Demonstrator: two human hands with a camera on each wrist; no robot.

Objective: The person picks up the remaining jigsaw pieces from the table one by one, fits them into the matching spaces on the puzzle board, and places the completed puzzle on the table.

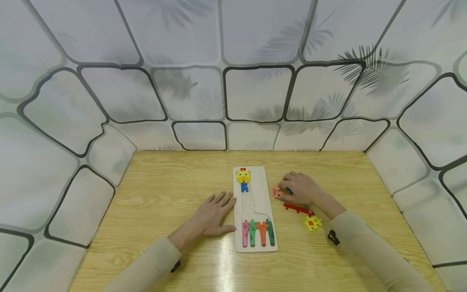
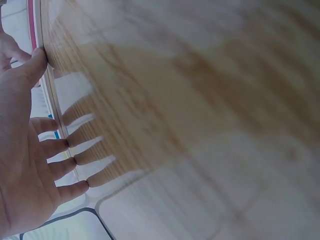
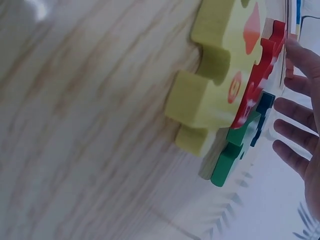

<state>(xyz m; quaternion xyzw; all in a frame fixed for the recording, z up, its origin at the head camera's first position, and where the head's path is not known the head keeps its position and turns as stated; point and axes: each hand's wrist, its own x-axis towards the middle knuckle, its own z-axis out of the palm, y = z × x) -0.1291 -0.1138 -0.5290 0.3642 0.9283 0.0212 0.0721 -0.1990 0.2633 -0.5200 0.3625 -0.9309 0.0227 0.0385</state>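
At the middle of the wooden table (image 1: 175, 174) we see a pale puzzle board (image 1: 260, 190), its long side running from 12 to 6 o'clock. Taking its centre as our dial, a yellow giraffe head (image 1: 243, 175) lies on it at 11 o'clock, with a blue piece (image 1: 245, 187) joined just below. Toward 6 o'clock we find four leg pieces side by side on the board: pink (image 1: 245, 235), green (image 1: 252, 235), orange (image 1: 262, 234) and dark green (image 1: 270, 233). At about 9 o'clock our left hand (image 1: 215, 215) has its fingers straight and spread wide, their tips and the thumb touching the board's edge. At 2 o'clock, beyond the opposite edge, our right hand (image 1: 300, 190) pinches a loose pink piece (image 1: 277, 192) between thumb and forefinger, the remaining fingers apart. A dark teal piece (image 1: 289, 190) shows beneath that palm. On the table at 3 o'clock lies a long red piece (image 1: 297, 208), a green piece (image 3: 235, 150) near it, partly hidden by the wrist; between 3 and 4 o'clock sits a yellow piece with orange spots (image 1: 313, 222).
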